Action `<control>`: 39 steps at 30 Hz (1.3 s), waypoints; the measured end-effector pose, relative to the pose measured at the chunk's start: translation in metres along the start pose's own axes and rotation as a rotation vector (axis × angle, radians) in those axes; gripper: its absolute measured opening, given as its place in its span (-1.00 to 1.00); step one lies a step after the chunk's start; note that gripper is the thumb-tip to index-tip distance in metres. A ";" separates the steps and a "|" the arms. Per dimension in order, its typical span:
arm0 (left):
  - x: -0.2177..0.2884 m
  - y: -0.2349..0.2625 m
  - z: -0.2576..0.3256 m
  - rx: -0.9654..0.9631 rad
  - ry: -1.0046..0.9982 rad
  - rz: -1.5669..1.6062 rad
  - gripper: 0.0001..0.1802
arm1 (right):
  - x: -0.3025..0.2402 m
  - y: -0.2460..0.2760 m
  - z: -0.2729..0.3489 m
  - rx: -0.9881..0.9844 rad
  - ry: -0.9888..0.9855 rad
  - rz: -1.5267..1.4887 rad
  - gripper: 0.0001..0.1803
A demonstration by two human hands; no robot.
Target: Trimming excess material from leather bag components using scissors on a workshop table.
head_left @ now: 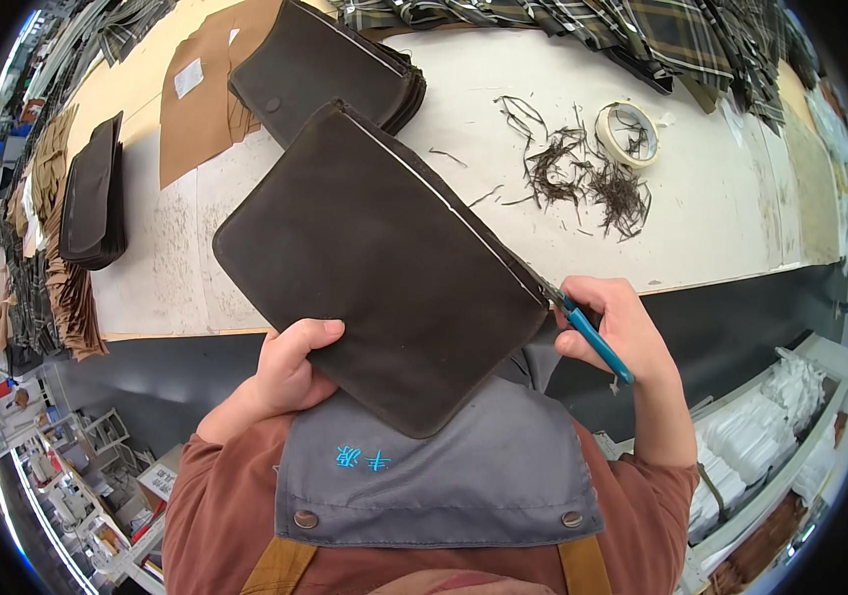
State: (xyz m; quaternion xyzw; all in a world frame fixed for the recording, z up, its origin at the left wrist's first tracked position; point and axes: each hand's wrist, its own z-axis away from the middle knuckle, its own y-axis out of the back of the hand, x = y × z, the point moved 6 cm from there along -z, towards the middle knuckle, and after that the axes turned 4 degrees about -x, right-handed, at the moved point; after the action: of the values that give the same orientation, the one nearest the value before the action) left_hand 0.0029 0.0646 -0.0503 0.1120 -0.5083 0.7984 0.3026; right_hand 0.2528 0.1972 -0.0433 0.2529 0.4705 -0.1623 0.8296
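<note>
A dark brown flat panel with rounded corners (374, 268) is held up at a slant in front of me, over the table's near edge. One long side carries a pale line along its edge. My left hand (295, 365) grips the panel's lower left edge, thumb on top and fingers hidden beneath. In my right hand (617, 327) is a pair of blue-handled snips (595, 343). Their metal tip meets the panel's right corner, at the end of the pale-lined edge. Whether the blades are apart is too small to tell.
Beyond the panel lies a stack of similar dark pieces (330, 74), beside brown sheets (201, 94). Another dark stack (94, 203) stands far left. Dark trimmed scraps (583, 174) and a tape roll (628, 134) lie on the white table (722, 228). Plaid fabric (662, 40) is heaped at the back.
</note>
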 end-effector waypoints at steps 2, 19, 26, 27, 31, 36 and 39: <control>0.000 0.001 0.000 -0.002 -0.005 0.002 -0.51 | 0.001 -0.001 0.000 0.006 0.001 -0.002 -0.37; -0.001 0.003 -0.001 -0.010 0.026 -0.004 -0.50 | 0.008 -0.001 -0.002 0.059 0.032 0.011 -0.32; -0.001 0.003 -0.002 0.006 0.018 -0.005 -0.47 | 0.012 -0.002 -0.003 0.098 0.074 0.026 -0.30; -0.001 0.002 -0.003 0.005 0.020 -0.014 -0.47 | 0.013 0.000 -0.003 0.117 0.086 0.039 -0.30; -0.001 0.001 -0.003 -0.004 0.024 -0.013 -0.47 | 0.011 0.001 -0.002 0.104 0.085 0.027 -0.28; -0.002 -0.001 -0.004 -0.023 0.022 -0.024 -0.48 | -0.003 -0.001 -0.010 0.082 0.127 0.140 -0.34; -0.002 -0.003 -0.004 -0.032 0.020 -0.030 -0.48 | -0.008 -0.004 -0.016 0.026 0.076 0.166 -0.36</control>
State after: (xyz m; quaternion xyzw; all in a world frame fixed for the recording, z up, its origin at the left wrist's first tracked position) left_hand 0.0066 0.0682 -0.0508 0.1064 -0.5164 0.7866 0.3214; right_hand 0.2357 0.2034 -0.0438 0.3079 0.4769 -0.0893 0.8184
